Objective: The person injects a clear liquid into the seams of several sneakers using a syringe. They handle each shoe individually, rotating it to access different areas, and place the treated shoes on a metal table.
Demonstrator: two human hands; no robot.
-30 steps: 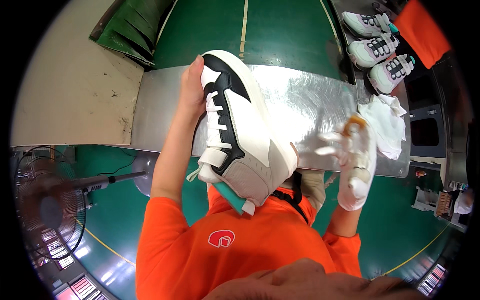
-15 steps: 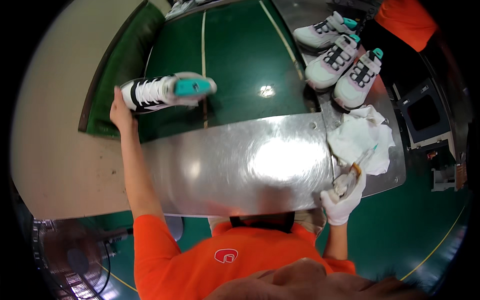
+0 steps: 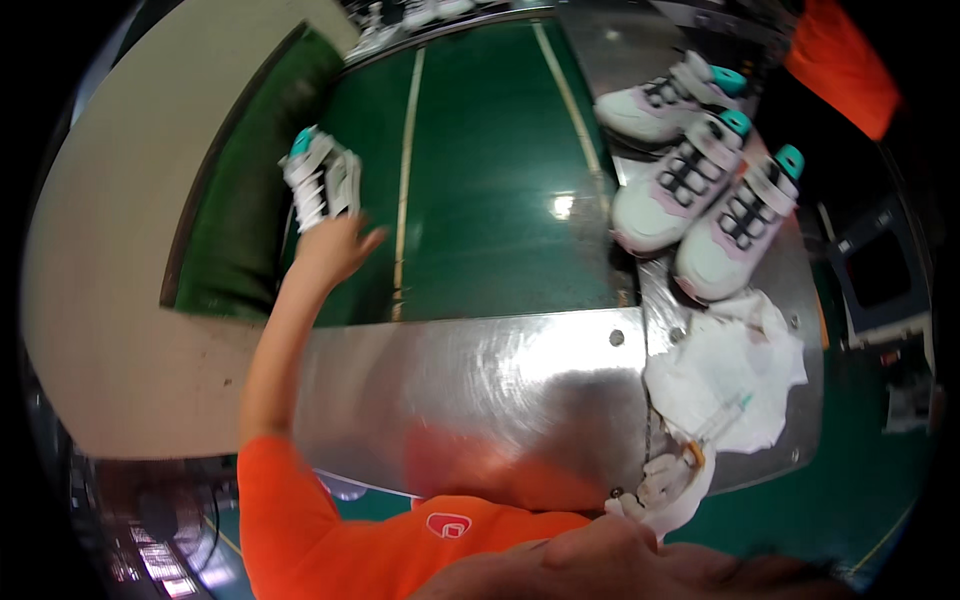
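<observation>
A white sneaker (image 3: 345, 180) with black trim and a teal piece at its heel end lies on the green belt, beside the green padded side wall. My bare left hand (image 3: 335, 248) is at its near end, the thumb stretched out away from the shoe; the other fingers are partly hidden. In a white glove, my right hand (image 3: 685, 495) is low at the right, closed around a slim, clear tool (image 3: 725, 418) with a teal tip and an orange-brown part. Whitish crumpled material shows at that hand too. The tool's tip lies over a white cloth (image 3: 690, 375).
White-and-pink sneakers (image 3: 735, 225) with teal pieces stand on the metal ledge at the right. A bare metal plate (image 3: 470, 390) lies between me and the belt (image 3: 490, 180). The green padded wall (image 3: 235, 190) borders the belt's left. An orange-clothed person (image 3: 845, 70) is at the far right.
The sneaker on the belt has turned from lying crosswise to lying lengthwise, its teal end now far from me. My left hand has shifted right. The view has moved as well.
</observation>
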